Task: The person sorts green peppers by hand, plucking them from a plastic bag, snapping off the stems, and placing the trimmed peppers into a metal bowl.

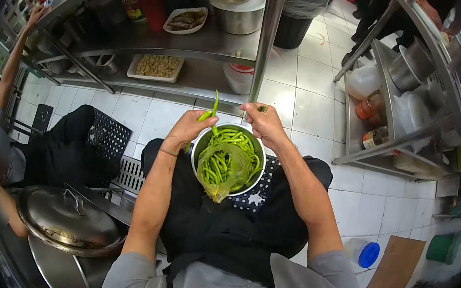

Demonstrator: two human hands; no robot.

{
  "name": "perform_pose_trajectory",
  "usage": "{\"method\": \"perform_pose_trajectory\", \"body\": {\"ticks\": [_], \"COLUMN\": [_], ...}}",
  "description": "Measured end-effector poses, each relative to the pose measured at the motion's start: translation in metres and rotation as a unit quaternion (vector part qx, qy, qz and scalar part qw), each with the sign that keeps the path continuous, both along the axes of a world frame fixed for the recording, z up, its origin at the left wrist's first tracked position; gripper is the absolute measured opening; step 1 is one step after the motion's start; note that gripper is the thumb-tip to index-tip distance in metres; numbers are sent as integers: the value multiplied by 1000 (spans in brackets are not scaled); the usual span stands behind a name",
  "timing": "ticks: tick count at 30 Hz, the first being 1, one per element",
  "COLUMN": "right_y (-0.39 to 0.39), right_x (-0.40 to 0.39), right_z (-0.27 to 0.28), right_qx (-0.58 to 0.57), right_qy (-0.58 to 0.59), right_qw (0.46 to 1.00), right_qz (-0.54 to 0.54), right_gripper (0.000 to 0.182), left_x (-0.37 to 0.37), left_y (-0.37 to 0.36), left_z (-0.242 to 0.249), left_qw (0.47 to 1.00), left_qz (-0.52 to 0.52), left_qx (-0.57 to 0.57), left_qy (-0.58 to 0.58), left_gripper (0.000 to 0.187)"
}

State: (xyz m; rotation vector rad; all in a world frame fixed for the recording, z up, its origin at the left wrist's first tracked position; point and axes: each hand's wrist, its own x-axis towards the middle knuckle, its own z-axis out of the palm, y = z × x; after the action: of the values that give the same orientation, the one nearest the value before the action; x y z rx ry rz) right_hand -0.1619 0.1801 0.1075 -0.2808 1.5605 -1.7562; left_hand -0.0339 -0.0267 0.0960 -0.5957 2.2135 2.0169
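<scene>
Between my knees stands a round metal pot [261, 173] with many long green chili peppers [237, 139] in it. A clear yellowish plastic bag [218, 191] with more peppers inside lies over the near side of the pot. Above the pot's left rim, my left hand [187, 126] is closed on a green chili pepper [215, 105], whose thin end points up. My right hand [267, 124] is over the right rim with its fingers pinched. Small dark green bits [262, 108] show at those fingers, too small to name.
Ahead is a steel shelf [219, 46] with a lidded pot [237, 11] and a tray of pale pieces [156, 67]. A second rack [385, 105] holds jars on the right. On the left, a person sits beside a large lidded pot [71, 220]. A black bin [301, 15] stands beyond.
</scene>
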Motion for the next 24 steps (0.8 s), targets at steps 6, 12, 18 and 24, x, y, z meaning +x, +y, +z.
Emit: {"method": "perform_pose_trajectory", "body": {"ticks": [6, 12, 18, 24], "right_y": [-5, -18, -27, -26], "right_x": [3, 18, 25, 23], "right_z": [-3, -6, -12, -11], "right_qx": [54, 91, 77, 79], "right_qy": [23, 62, 136, 197], "right_qw": [998, 989, 982, 973], "right_qz": [36, 100, 101, 96], "right_gripper": [30, 33, 26, 21], "left_x": [-11, -13, -12, -11], "left_y": [14, 7, 9, 7], "left_z": [5, -3, -4, -6], "left_qw": [982, 970, 967, 965], "left_qz": [96, 157, 166, 147], "left_qx": [148, 159, 170, 196], "left_qy": [73, 96, 87, 92], "left_gripper": [21, 19, 22, 22]}}
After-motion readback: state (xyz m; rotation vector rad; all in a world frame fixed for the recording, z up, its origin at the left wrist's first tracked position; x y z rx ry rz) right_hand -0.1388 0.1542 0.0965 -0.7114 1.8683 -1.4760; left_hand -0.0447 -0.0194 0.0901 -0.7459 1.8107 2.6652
